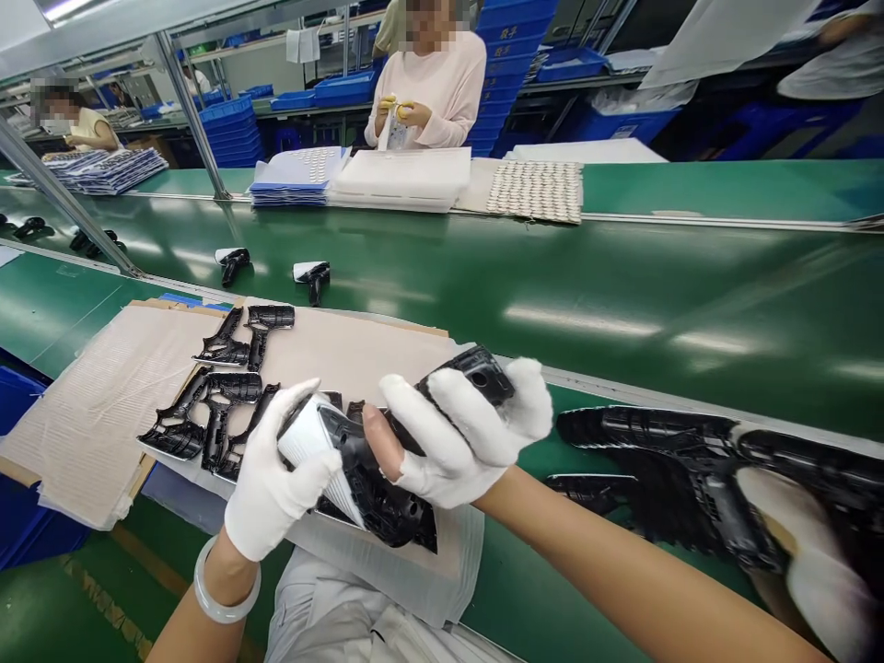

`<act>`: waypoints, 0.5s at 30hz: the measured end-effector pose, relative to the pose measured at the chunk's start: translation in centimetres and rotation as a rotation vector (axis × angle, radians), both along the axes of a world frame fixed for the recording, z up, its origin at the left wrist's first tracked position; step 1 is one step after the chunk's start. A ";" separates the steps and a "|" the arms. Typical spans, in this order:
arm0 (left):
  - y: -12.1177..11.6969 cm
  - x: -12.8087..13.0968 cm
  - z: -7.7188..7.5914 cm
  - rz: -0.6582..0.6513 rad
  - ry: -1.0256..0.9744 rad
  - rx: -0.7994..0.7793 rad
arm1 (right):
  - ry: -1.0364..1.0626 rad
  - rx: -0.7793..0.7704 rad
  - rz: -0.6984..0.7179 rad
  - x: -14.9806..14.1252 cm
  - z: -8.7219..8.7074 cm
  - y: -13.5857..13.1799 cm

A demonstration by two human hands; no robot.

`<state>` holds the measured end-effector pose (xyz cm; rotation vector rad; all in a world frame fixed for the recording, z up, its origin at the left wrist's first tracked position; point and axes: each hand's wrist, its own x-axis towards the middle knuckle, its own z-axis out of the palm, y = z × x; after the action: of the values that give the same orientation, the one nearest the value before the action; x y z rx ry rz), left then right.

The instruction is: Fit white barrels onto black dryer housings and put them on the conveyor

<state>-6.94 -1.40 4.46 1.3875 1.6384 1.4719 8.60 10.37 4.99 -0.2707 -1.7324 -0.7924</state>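
Note:
My left hand [276, 479], in a white glove, is closed around the white barrel [314, 442] of a black-and-white pistol-shaped housing [377, 483]. My right hand [459, 437], in a white glove with one fingertip bare, wraps round a black handle-like part [483, 373] with a round hole near its end. My fingers cover where this part meets the barrel, so I cannot tell whether they are joined. Beneath and left of my hands, several black half shells [227, 391] lie in rows on a paper-lined stack.
A co-worker's blurred gloved hand [815, 552] is among large black shells [718, 460] at right. Two white-and-black housings [312, 276] lie on the green belt [428, 267]. A metal post [186, 101] rises at left. Across the belt, a person [428, 87] works behind stacked sheets [401, 175].

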 end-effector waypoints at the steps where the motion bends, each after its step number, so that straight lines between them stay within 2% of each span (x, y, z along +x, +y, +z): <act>1: 0.0 0.0 0.0 0.021 0.030 0.006 | 0.000 -0.013 -0.029 0.1 -0.4 -0.1; 5: -0.1 0.4 0.2 0.109 0.112 0.041 | -0.044 -0.125 -0.142 0.5 -1.7 -1.0; 10: -0.1 0.7 0.0 0.144 0.132 0.055 | -0.125 -0.198 -0.160 1.2 -1.6 -1.5; 13: -0.6 0.9 -0.6 0.205 0.029 0.063 | -0.222 -0.293 -0.153 1.4 -1.8 -1.8; 15: -0.7 1.6 -0.9 0.175 -0.072 0.078 | -0.317 -0.416 -0.147 1.6 -2.3 -2.5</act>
<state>-5.37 -2.14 3.54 1.2426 1.7091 1.6808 10.18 7.89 2.69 -0.5845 -2.1946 -0.5937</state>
